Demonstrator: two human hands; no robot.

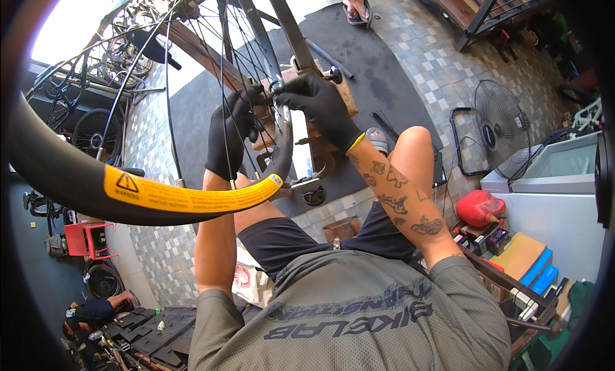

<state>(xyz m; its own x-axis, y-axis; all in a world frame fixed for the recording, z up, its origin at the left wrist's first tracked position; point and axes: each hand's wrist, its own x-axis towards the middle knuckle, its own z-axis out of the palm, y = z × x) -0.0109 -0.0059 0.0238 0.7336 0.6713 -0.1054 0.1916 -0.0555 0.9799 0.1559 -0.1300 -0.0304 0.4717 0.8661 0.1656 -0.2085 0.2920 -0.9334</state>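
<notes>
A black bicycle wheel rim point(67, 176) with a yellow warning label point(192, 197) curves across the left side, close to the camera. Its thin spokes point(169, 108) run up to the hub area at the top. The wheel stands in a metal truing stand point(301, 137). Both my hands wear black gloves and meet at the far part of the rim. My left hand point(230, 131) reaches among the spokes, fingertips pinched together beside the rim. Opposite it, my right hand point(320, 105) pinches at the rim's edge by a small round piece. What either set of fingertips holds is too small to tell.
A dark mat point(378, 70) lies on the tiled floor under the stand. To the right are a floor fan point(500, 129), a red jerrycan point(480, 209) and a white chest freezer point(551, 211). More bicycles stand at the left. Another person's foot point(357, 12) shows at the top.
</notes>
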